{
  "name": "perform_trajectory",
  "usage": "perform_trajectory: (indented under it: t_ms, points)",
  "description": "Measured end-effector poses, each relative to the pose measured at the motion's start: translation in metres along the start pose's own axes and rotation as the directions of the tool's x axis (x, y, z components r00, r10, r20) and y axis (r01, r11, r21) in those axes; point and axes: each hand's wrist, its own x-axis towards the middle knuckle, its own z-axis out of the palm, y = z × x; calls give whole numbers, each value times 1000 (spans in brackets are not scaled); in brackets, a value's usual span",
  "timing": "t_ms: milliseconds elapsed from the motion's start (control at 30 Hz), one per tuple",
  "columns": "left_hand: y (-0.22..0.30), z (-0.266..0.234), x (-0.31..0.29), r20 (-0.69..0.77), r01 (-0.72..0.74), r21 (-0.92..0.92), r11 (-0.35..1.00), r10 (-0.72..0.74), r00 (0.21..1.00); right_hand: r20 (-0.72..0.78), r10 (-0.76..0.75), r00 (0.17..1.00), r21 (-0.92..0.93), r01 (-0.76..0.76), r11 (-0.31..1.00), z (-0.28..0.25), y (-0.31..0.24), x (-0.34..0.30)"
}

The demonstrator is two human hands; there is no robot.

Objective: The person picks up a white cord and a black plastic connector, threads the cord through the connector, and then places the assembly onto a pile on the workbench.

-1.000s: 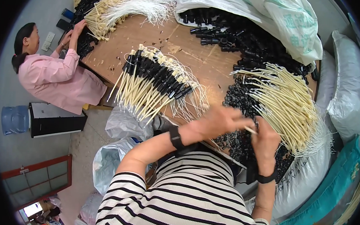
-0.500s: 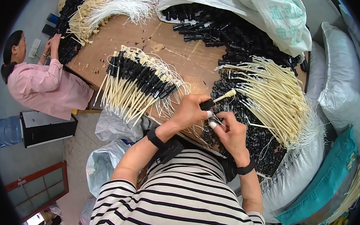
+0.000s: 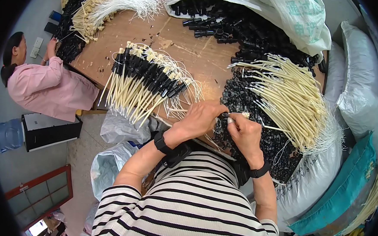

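Pinching a small black fitting (image 3: 225, 115) above the counter (image 3: 201, 54), the fingers (image 3: 220, 107) of the left hand (image 3: 200, 118) and right hand (image 3: 247, 133) appear midway: fitted tubes (image 3: 150, 74) lie left, many bare tubes (image 3: 291, 105) remain right.

It is a small assembly workshop, where 1 worn wooden worktable (image 3: 213, 67) carries loose parts in bulk: black tubes (image 3: 262, 47) spilling from a white woven sack (image 3: 290, 14), small black pieces (image 3: 233, 95) in a heap, and a thick bundle of cream leads (image 3: 294, 103) with white wires. A co-worker (image 3: 39, 85) in pink stands at the far-left end, and stuffed sacks (image 3: 362, 72) crowd the right side.
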Motion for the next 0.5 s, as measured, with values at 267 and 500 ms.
perform_trajectory:
  t_ms: [267, 500]
  points:
    - [5, -5, 3, 169, 36, -209, 977, 0, 986, 183, -78, 980, 156, 50, 987, -6, -6, -4]
    - [-2, -4, 1, -248, -251, -219, 943, 195, 949, 92, -46, 995, 154, 32, 988, -3, -5, -6]
